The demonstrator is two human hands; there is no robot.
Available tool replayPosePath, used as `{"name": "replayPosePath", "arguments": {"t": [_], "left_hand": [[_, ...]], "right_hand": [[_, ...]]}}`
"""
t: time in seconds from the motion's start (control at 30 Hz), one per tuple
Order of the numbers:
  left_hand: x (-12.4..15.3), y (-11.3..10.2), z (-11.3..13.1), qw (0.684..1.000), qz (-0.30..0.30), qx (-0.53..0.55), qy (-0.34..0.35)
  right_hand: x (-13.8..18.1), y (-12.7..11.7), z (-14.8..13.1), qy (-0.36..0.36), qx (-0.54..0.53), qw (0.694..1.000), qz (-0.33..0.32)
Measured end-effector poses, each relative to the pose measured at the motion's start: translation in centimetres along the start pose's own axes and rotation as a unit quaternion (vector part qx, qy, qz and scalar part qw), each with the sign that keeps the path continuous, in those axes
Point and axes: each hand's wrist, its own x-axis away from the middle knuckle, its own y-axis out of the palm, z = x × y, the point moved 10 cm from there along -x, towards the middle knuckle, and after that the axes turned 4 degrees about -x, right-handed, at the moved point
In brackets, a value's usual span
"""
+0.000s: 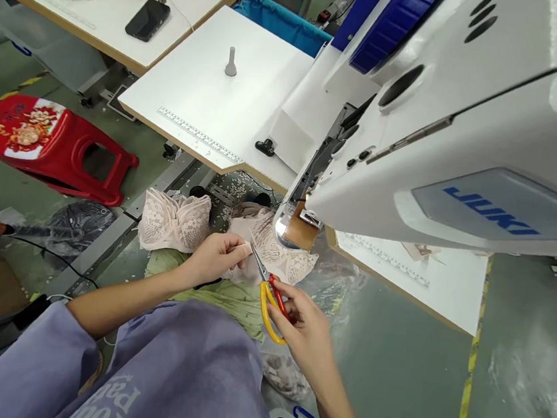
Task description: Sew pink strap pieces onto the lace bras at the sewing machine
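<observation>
My left hand (216,253) pinches the edge of a pale pink lace garment piece (281,253) that lies under the sewing machine's arm. My right hand (302,329) grips small thread snips with yellow and red handles (269,295). Their blades point up and left at the fabric edge held in my left fingers. A second pink lace piece (172,220) rests to the left on my lap, over a light green cloth (228,294).
A white JUKI sewing machine (469,123) fills the upper right on a white table (211,94) with a grey spool pin (231,63). A red plastic stool (54,143) stands at left. A black phone (148,19) lies on the far table.
</observation>
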Motion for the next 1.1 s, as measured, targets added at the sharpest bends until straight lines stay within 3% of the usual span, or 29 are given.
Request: {"name": "replayPosePath", "arguments": {"t": [0.17, 0.27, 0.37, 0.47, 0.5, 0.57, 0.67, 0.73, 0.8, 0.9, 0.93, 0.97, 1.03, 1.07, 1.1], "left_hand": [[0.2, 0.4, -0.5, 0.992, 0.01, 0.125, -0.025], [0.2, 0.9, -0.4, 0.979, 0.001, 0.198, -0.04], [0.1, 1.1, 0.2, 0.976, -0.016, 0.213, -0.042], [0.1, 1.6, 0.5, 0.974, -0.058, 0.208, -0.061], [0.2, 2.0, 0.5, 0.971, -0.083, 0.209, -0.075], [0.6, 3.2, 0.6, 0.959, -0.151, 0.212, -0.109], [1.5, 5.3, 1.3, 0.938, -0.263, 0.169, -0.149], [1.8, 5.6, 1.8, 0.942, -0.294, 0.087, -0.137], [1.0, 4.2, 2.2, 0.972, -0.224, -0.016, -0.07], [0.7, 0.8, 1.9, 0.993, -0.013, -0.108, 0.044], [1.1, 0.7, 0.9, 0.993, 0.02, -0.1, 0.055], [1.4, 1.6, -0.7, 0.996, 0.013, -0.07, 0.047], [2.1, 6.0, -4.1, 0.993, -0.094, 0.073, -0.014], [2.8, 8.8, -5.4, 0.968, -0.164, 0.179, -0.059], [3.4, 11.0, -5.9, 0.934, -0.196, 0.285, -0.092]], "right_hand": [[1.5, -2.7, 2.2, 0.035, 0.018, 0.999, 0.024], [0.6, -7.3, 4.8, 0.074, 0.11, 0.989, 0.058], [-1.8, -13.6, 5.6, 0.081, 0.251, 0.953, 0.151], [-3.7, -15.9, 2.7, 0.005, 0.353, 0.907, 0.23], [-3.8, -15.3, 1.3, -0.031, 0.358, 0.9, 0.245], [-3.7, -11.7, -1.4, -0.114, 0.325, 0.913, 0.22], [-3.0, -2.6, -4.5, -0.239, 0.234, 0.942, 0.031], [-2.6, 0.8, -5.0, -0.264, 0.18, 0.946, -0.047], [-3.2, 0.4, -3.9, -0.226, 0.145, 0.963, -0.028], [-4.3, -4.2, 0.4, -0.067, 0.076, 0.989, 0.106], [-4.3, -5.4, 2.0, -0.01, 0.02, 0.989, 0.144], [-4.1, -5.9, 3.5, 0.042, -0.06, 0.983, 0.168], [-3.8, -4.5, 5.5, 0.123, -0.274, 0.937, 0.177], [-3.6, -3.0, 5.8, 0.154, -0.383, 0.896, 0.164], [-3.3, -1.2, 5.7, 0.18, -0.476, 0.848, 0.146]]}}
